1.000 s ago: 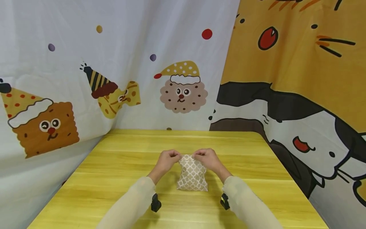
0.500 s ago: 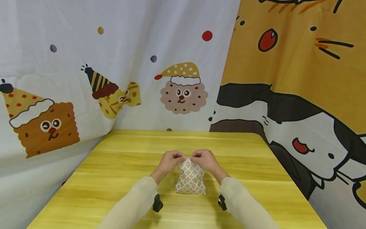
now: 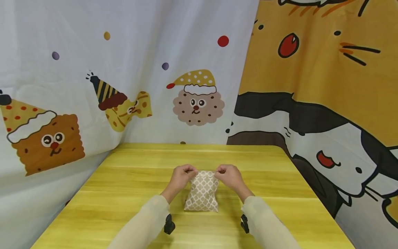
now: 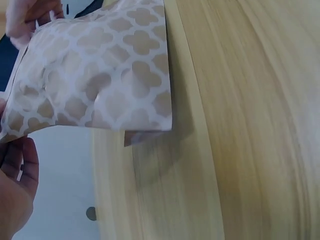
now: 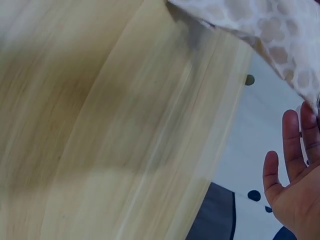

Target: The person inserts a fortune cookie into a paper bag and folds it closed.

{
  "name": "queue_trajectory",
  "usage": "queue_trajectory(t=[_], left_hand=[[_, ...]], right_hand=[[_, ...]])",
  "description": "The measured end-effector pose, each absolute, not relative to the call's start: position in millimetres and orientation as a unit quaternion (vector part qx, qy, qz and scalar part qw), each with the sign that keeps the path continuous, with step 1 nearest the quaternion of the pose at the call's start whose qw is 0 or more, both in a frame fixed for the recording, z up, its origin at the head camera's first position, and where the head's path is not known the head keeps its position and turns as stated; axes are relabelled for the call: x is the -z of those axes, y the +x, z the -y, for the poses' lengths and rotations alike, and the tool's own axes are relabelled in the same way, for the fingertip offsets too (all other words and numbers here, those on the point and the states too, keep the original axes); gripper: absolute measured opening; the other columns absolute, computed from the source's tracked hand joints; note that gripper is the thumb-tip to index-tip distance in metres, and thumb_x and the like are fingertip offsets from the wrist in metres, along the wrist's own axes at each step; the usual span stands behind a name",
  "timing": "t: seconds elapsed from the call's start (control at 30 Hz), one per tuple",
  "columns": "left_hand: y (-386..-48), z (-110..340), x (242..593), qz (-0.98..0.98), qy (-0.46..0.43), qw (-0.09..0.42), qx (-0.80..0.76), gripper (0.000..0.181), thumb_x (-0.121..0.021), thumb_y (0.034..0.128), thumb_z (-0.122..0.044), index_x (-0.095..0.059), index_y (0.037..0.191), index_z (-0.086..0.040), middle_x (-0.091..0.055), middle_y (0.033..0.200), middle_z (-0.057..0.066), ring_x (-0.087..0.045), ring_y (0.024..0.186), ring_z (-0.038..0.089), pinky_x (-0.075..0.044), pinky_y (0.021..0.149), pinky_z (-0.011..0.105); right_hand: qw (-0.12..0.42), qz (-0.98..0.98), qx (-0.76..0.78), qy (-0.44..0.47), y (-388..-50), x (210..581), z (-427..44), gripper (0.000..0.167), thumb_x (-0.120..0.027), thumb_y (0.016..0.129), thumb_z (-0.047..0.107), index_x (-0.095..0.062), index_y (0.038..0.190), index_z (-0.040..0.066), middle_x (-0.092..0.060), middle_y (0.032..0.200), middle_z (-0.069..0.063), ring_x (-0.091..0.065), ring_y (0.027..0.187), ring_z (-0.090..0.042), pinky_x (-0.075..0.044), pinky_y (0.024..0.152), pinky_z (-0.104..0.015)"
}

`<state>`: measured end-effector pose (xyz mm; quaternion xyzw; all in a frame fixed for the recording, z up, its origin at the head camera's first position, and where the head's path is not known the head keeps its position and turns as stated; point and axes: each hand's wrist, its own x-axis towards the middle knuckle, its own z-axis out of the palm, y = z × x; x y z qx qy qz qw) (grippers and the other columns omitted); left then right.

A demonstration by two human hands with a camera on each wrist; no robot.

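Observation:
A small paper bag [image 3: 202,193] with a tan and white lattice pattern stands upright on the table, its top edge drawn fairly straight. At its upper left corner my left hand [image 3: 181,176] pinches the paper between thumb and fingers. My right hand [image 3: 230,176] pinches the upper right corner. The left wrist view shows the bag [image 4: 100,75] close up, creased and bulging, with its square bottom end just off the wood. In the right wrist view, some fingers of the right hand [image 5: 300,185] stretch out below the bag's corner. What is inside the bag is hidden.
The yellow wood-grain table [image 3: 124,204] reaches to a white cloth backdrop [image 3: 140,52] with cartoon biscuits. An orange cloth with cartoon cats [image 3: 326,69] hangs at the right. Black wrist devices [image 3: 169,224] sit under both sleeves.
My hands drew together over the bag's top half a second ago and have since spread apart, pulling the top edge straight. The bag has shifted slightly left.

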<state>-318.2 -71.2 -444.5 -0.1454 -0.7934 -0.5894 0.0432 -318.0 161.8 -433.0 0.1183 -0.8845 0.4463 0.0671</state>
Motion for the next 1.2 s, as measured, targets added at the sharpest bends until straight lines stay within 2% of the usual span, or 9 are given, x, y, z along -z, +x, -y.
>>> queue_trajectory(t=[0.13, 0.3, 0.33, 0.47, 0.53, 0.57, 0.7, 0.93, 1.2], left_hand=[[-319, 75, 448, 0.792, -0.145, 0.024, 0.592, 0.012, -0.068, 0.0959, -0.017, -0.073, 0.093, -0.006, -0.068, 0.09, 0.004, -0.057, 0.078, 0.019, -0.051, 0.072, 0.046], [-323, 79, 450, 0.785, -0.143, 0.026, 0.602, 0.014, -0.067, 0.0962, -0.016, -0.072, 0.095, -0.003, -0.068, 0.092, 0.007, -0.057, 0.078, 0.019, -0.051, 0.074, 0.046], [-323, 80, 450, 0.783, -0.139, 0.027, 0.606, 0.013, -0.067, 0.0961, -0.015, -0.072, 0.095, -0.003, -0.068, 0.091, 0.008, -0.056, 0.079, 0.019, -0.051, 0.075, 0.048], [-325, 82, 451, 0.778, -0.126, 0.027, 0.615, 0.012, -0.068, 0.0953, -0.013, -0.072, 0.094, -0.003, -0.068, 0.09, 0.007, -0.056, 0.079, 0.019, -0.05, 0.079, 0.055], [-326, 82, 451, 0.779, -0.13, 0.02, 0.614, 0.012, -0.069, 0.0952, -0.015, -0.073, 0.095, -0.004, -0.068, 0.091, 0.007, -0.057, 0.08, 0.019, -0.05, 0.081, 0.056], [-327, 81, 452, 0.779, -0.134, 0.016, 0.613, 0.013, -0.069, 0.0952, -0.016, -0.073, 0.095, -0.004, -0.068, 0.092, 0.006, -0.058, 0.081, 0.019, -0.05, 0.081, 0.056], [-328, 80, 456, 0.786, -0.134, -0.001, 0.604, 0.015, -0.07, 0.0944, -0.02, -0.075, 0.095, -0.006, -0.069, 0.093, 0.004, -0.058, 0.082, 0.02, -0.051, 0.08, 0.053], [-332, 88, 465, 0.805, -0.115, -0.016, 0.582, 0.016, -0.07, 0.0949, -0.022, -0.076, 0.093, -0.007, -0.069, 0.09, 0.003, -0.061, 0.09, 0.037, -0.052, 0.08, 0.053], [-337, 93, 465, 0.819, -0.099, -0.025, 0.564, 0.015, -0.065, 0.0973, -0.015, -0.074, 0.094, -0.003, -0.068, 0.089, 0.012, -0.062, 0.089, 0.036, -0.053, 0.078, 0.051]], right_hand=[[0.063, 0.886, -0.445, 0.118, -320, 438, -169, 0.017, -0.064, 0.09, 0.013, -0.077, 0.083, 0.021, -0.07, 0.086, 0.006, -0.051, 0.06, -0.015, -0.046, 0.063, -0.033], [0.071, 0.879, -0.464, 0.086, -322, 439, -180, 0.017, -0.062, 0.093, 0.012, -0.076, 0.084, 0.015, -0.069, 0.08, 0.002, -0.039, 0.054, -0.015, -0.042, 0.062, -0.033], [0.074, 0.875, -0.472, 0.078, -321, 439, -181, 0.017, -0.061, 0.094, 0.013, -0.075, 0.084, 0.013, -0.069, 0.081, 0.001, -0.041, 0.055, -0.014, -0.044, 0.063, -0.034], [0.052, 0.848, -0.523, 0.075, -322, 439, -181, 0.017, -0.062, 0.098, 0.022, -0.075, 0.096, 0.011, -0.069, 0.097, -0.003, -0.06, 0.076, -0.019, -0.052, 0.079, -0.044], [0.03, 0.835, -0.542, 0.089, -324, 440, -177, 0.02, -0.064, 0.098, 0.026, -0.075, 0.103, 0.01, -0.069, 0.103, -0.004, -0.065, 0.091, -0.025, -0.052, 0.087, -0.05], [0.019, 0.829, -0.55, 0.093, -324, 441, -175, 0.02, -0.065, 0.098, 0.027, -0.075, 0.105, 0.01, -0.069, 0.102, -0.006, -0.065, 0.093, -0.028, -0.051, 0.088, -0.051], [0.012, 0.822, -0.562, 0.089, -323, 446, -171, 0.014, -0.068, 0.096, 0.02, -0.076, 0.098, 0.008, -0.069, 0.094, -0.005, -0.064, 0.09, -0.033, -0.052, 0.085, -0.052], [0.021, 0.83, -0.554, 0.061, -324, 452, -171, 0.012, -0.065, 0.097, 0.015, -0.075, 0.095, 0.008, -0.069, 0.096, -0.003, -0.065, 0.086, -0.026, -0.053, 0.084, -0.052], [0.017, 0.839, -0.542, 0.036, -330, 462, -172, 0.014, -0.065, 0.098, 0.014, -0.074, 0.096, 0.004, -0.069, 0.098, -0.007, -0.066, 0.088, -0.031, -0.054, 0.082, -0.049]])
